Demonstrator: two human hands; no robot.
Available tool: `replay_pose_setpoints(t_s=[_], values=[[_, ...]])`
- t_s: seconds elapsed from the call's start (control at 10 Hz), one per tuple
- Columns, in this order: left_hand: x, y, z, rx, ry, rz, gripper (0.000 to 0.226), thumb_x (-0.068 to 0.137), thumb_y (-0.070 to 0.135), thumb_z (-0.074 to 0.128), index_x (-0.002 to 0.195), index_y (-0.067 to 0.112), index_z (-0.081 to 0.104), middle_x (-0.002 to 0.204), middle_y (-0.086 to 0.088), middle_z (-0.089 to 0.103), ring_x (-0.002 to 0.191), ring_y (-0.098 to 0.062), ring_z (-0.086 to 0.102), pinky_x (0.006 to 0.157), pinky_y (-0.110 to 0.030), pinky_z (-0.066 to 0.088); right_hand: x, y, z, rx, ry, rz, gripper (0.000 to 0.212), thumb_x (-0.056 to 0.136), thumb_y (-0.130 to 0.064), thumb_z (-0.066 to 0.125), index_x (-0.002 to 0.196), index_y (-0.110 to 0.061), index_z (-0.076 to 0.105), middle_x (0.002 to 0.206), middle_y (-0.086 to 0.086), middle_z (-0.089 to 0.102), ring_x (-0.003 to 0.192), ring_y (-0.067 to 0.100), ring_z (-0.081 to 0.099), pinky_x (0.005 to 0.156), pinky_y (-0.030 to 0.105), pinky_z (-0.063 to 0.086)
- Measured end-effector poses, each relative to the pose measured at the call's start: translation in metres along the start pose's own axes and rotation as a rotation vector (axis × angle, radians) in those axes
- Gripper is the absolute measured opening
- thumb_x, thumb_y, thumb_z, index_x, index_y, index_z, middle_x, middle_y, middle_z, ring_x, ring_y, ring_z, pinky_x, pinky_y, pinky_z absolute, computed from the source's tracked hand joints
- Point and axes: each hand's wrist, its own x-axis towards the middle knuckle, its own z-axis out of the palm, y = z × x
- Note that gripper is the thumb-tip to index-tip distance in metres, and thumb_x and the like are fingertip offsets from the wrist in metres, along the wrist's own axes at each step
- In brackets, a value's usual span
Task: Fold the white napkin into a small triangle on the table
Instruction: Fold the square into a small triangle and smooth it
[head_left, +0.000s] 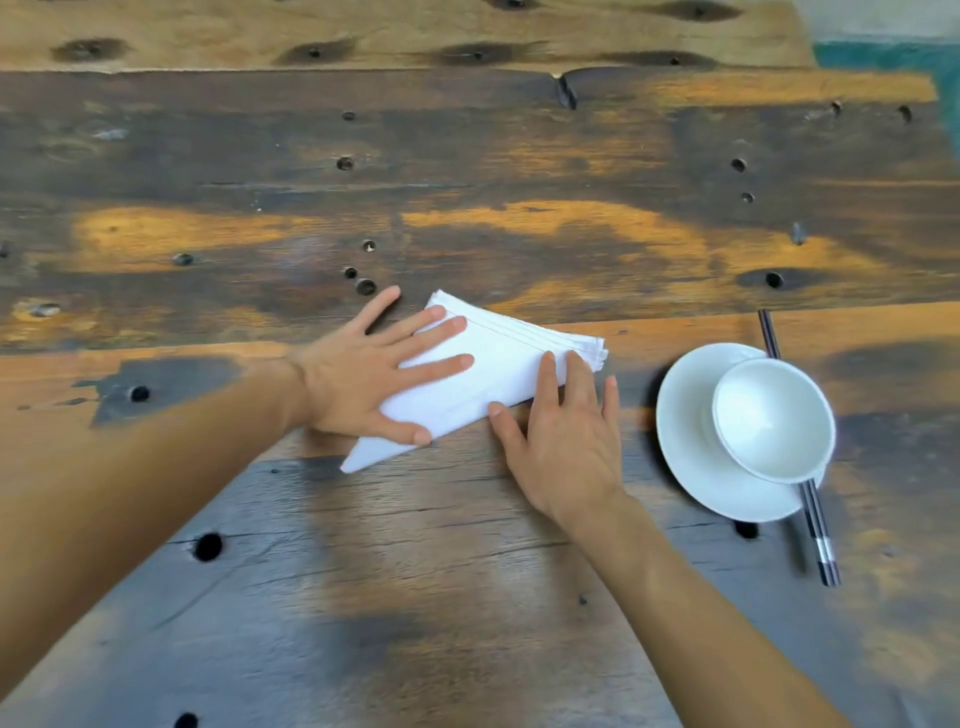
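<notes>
A: What surface is this?

B: A broad table (467, 597) of dark, weathered planks with orange patches and round holes fills the view. The landmark is a white saucer (691, 467) on its right side.

A: What sits around the saucer?

B: A white bowl (774, 421) rests on it. Dark chopsticks (818, 525) pass under its far-right edge. Left of the saucer lies the white napkin (498, 374), already a layered triangle, apart from it.

A: And the hands?

B: Both lie flat and spread, gripping nothing. The left hand (358, 384), farther from the saucer, presses the napkin's left part. The right hand (566, 436), nearer the saucer, rests its fingertips on the near edge.

A: Which step is this?

B: Likely smoothing the last fold. Next, I judge, firm pressure along the crease, then lifting away without shifting the layers.
</notes>
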Motion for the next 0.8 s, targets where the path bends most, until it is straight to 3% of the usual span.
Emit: replay_pose_setpoints(t_s=[0.1,0.2,0.3,0.4,0.6,0.7,0.8], values=[[-0.005,0.063,0.004,-0.136,0.070,-0.208,0.092,0.093,0.083,0.020,0.164,0.026,0.011,0.172,-0.013,0.004,0.158,-0.035,0.000,0.122,-0.067,0.004,0.018,0.014,-0.017,-0.077,-0.113,-0.049,0.083,0.098,-0.060,0.044,0.157,-0.008,0.017,0.165,0.016,0.014,0.153,0.028,0.011,0.123,0.046,0.003],[0.007,0.148,0.000,-0.278,0.154,-0.539,0.092,0.091,0.081,0.026,0.162,0.022,0.024,0.170,-0.016,0.013,0.157,-0.039,0.009,0.121,-0.071,0.007,0.043,0.028,-0.042,-0.161,-0.203,-0.197,0.080,0.087,-0.054,0.068,0.145,-0.010,0.035,0.152,0.014,0.035,0.141,0.030,0.036,0.115,0.042,0.023],[0.043,0.233,-0.017,-0.430,0.149,-0.821,0.093,0.090,0.079,0.031,0.162,0.021,0.022,0.170,-0.018,0.012,0.156,-0.042,0.009,0.120,-0.071,0.006,0.067,0.037,-0.068,-0.262,-0.302,-0.324,0.081,0.078,-0.054,0.078,0.138,-0.011,0.045,0.141,0.011,0.046,0.131,0.030,0.047,0.112,0.042,0.030],[0.083,0.283,-0.037,-0.524,0.130,-1.019,0.095,0.089,0.079,0.035,0.162,0.018,0.028,0.169,-0.022,0.015,0.155,-0.044,0.014,0.118,-0.071,0.009,0.078,0.047,-0.083,-0.313,-0.322,-0.453,0.071,0.076,-0.047,0.084,0.130,-0.011,0.055,0.133,0.010,0.053,0.117,0.029,0.054,0.094,0.033,0.040],[0.108,0.303,-0.044,-0.533,0.124,-1.140,0.096,0.090,0.082,0.032,0.162,0.019,0.025,0.170,-0.022,0.013,0.156,-0.041,0.012,0.118,-0.072,0.008,0.077,0.070,-0.075,-0.329,-0.288,-0.579,0.071,0.079,-0.033,0.083,0.137,-0.010,0.048,0.142,0.009,0.047,0.119,0.030,0.055,0.094,0.034,0.042],[0.102,0.300,-0.048,-0.514,0.162,-1.120,0.093,0.094,0.081,0.021,0.163,0.019,0.025,0.171,-0.018,0.013,0.157,-0.039,0.015,0.118,-0.070,0.005,0.074,0.078,-0.076,-0.280,-0.252,-0.612,0.066,0.083,-0.039,0.079,0.137,-0.012,0.052,0.142,0.008,0.051,0.127,0.028,0.051,0.109,0.038,0.035],[0.089,0.272,-0.064,-0.424,0.267,-1.087,0.088,0.097,0.075,0.021,0.161,0.014,0.031,0.170,-0.015,0.020,0.155,-0.036,0.023,0.119,-0.071,0.006,0.069,0.089,-0.098,-0.176,-0.099,-0.558,0.062,0.090,-0.046,0.068,0.140,-0.014,0.051,0.144,0.008,0.053,0.134,0.028,0.046,0.115,0.041,0.028]])
